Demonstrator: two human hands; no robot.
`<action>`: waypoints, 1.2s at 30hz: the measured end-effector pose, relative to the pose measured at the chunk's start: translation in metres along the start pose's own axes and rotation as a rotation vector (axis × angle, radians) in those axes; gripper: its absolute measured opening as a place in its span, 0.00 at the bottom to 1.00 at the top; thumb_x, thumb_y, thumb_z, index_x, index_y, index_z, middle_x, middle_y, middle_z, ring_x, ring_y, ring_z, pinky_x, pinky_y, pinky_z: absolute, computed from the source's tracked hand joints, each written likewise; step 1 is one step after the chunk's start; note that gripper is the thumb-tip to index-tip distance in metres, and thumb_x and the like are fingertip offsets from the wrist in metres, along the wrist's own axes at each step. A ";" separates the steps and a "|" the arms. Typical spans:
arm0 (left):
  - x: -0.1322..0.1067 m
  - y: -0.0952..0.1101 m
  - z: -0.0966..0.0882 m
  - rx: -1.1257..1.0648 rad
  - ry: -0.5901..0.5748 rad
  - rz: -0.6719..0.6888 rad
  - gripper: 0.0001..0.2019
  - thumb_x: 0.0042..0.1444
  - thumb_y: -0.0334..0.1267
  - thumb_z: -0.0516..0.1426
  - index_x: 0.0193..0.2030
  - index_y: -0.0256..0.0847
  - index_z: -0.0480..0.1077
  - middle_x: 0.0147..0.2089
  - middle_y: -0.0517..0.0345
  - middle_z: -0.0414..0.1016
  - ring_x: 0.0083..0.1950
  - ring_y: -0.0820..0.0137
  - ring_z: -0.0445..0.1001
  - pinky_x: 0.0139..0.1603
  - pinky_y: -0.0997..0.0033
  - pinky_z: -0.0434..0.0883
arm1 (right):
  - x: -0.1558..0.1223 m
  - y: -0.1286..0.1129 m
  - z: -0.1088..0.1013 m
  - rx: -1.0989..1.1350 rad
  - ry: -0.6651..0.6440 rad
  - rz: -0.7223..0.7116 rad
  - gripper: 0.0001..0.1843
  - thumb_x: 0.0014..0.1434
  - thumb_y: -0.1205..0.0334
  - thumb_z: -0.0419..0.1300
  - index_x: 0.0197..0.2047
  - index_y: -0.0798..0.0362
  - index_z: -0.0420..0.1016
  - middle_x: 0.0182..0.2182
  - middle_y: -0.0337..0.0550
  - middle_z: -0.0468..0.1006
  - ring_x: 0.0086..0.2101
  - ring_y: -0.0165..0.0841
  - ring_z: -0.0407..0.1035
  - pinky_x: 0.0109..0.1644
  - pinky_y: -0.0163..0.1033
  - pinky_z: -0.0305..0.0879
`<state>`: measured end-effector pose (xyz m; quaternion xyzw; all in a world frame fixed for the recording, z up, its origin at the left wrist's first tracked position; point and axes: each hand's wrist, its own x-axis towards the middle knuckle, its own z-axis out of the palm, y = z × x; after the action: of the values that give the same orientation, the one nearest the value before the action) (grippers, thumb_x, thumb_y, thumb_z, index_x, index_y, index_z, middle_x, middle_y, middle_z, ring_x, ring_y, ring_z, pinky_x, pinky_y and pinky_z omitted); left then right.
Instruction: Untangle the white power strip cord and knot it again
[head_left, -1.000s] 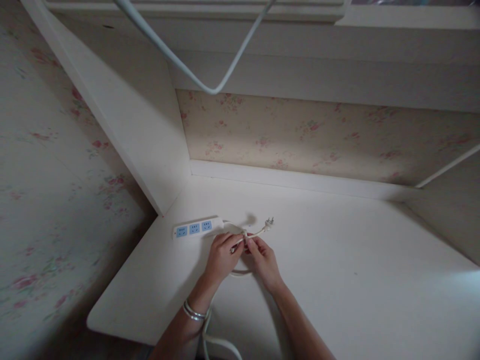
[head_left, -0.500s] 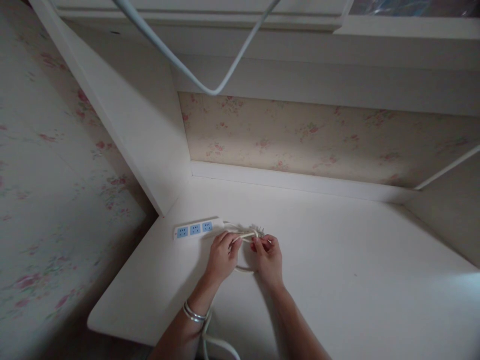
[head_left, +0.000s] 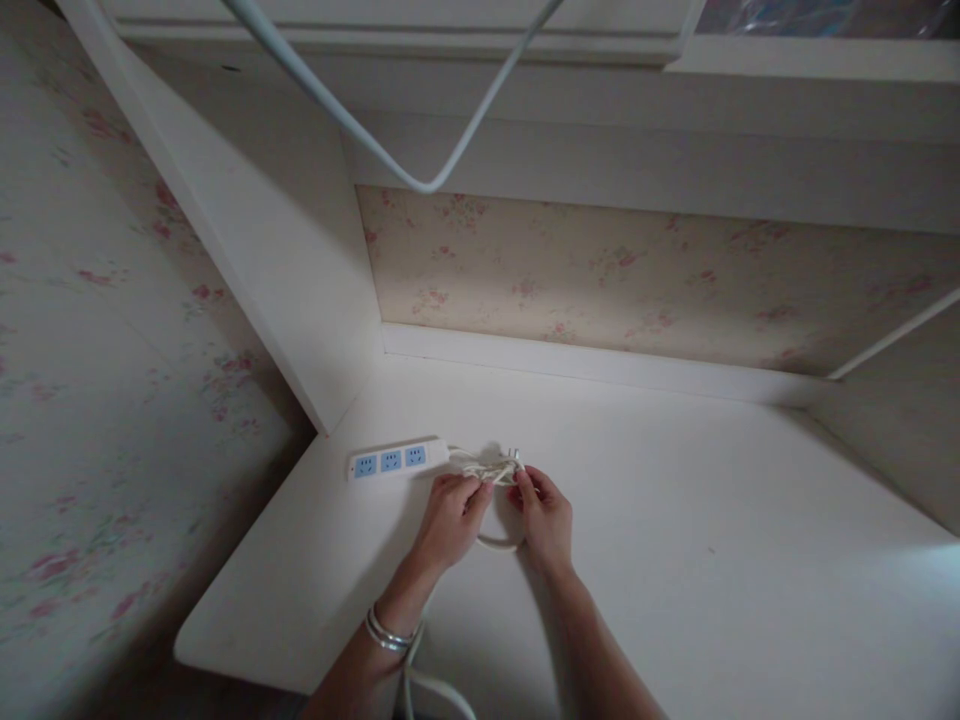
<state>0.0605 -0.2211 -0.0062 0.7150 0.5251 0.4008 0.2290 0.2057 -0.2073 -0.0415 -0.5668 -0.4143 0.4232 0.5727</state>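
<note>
A white power strip (head_left: 397, 459) with blue sockets lies on the white desk (head_left: 660, 540). From its right end runs a white cord (head_left: 491, 470), gathered in a tangled bundle between my hands. The fingers of my left hand (head_left: 450, 515) are closed on the bundle's left part. At its right end my right hand (head_left: 544, 515) pinches the cord close to the plug (head_left: 514, 454), whose metal prongs point up. One loop of cord hangs below, between the two wrists. What the fingertips cover is partly hidden.
More white cable (head_left: 442, 690) hangs near my left forearm at the bottom. A white side panel (head_left: 255, 230) rises at left, beside flowered wallpaper (head_left: 97, 400). Overhead is a cabinet (head_left: 450, 35), with a pale bent tube (head_left: 427, 185) crossing the top of the view.
Both hands have shifted slightly, the right one a little to the right. The cord bundle is more exposed, and the plug's prongs show more clearly above the right fingers.
</note>
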 end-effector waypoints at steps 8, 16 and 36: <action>-0.004 0.003 0.000 0.108 -0.151 0.100 0.15 0.61 0.35 0.51 0.23 0.40 0.68 0.25 0.60 0.72 0.32 0.70 0.69 0.41 0.67 0.55 | -0.005 -0.003 -0.004 -0.295 0.005 -0.116 0.24 0.58 0.42 0.53 0.43 0.53 0.77 0.31 0.44 0.80 0.30 0.33 0.71 0.35 0.34 0.65; -0.001 0.001 0.002 -0.034 -0.104 0.004 0.17 0.57 0.33 0.53 0.17 0.39 0.61 0.20 0.63 0.64 0.27 0.73 0.63 0.34 0.70 0.54 | -0.001 -0.002 -0.001 -0.149 0.098 0.043 0.31 0.52 0.38 0.56 0.44 0.57 0.78 0.27 0.47 0.80 0.25 0.35 0.71 0.28 0.35 0.65; -0.001 -0.014 0.012 -0.478 0.021 -0.365 0.20 0.56 0.51 0.54 0.20 0.38 0.61 0.18 0.66 0.55 0.22 0.78 0.53 0.22 0.75 0.49 | 0.005 0.001 -0.005 -0.016 -0.010 0.153 0.24 0.52 0.42 0.59 0.40 0.56 0.72 0.21 0.40 0.75 0.20 0.33 0.69 0.23 0.36 0.65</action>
<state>0.0618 -0.2166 -0.0238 0.5303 0.5380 0.4725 0.4539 0.2119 -0.2042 -0.0424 -0.5992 -0.3759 0.4654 0.5321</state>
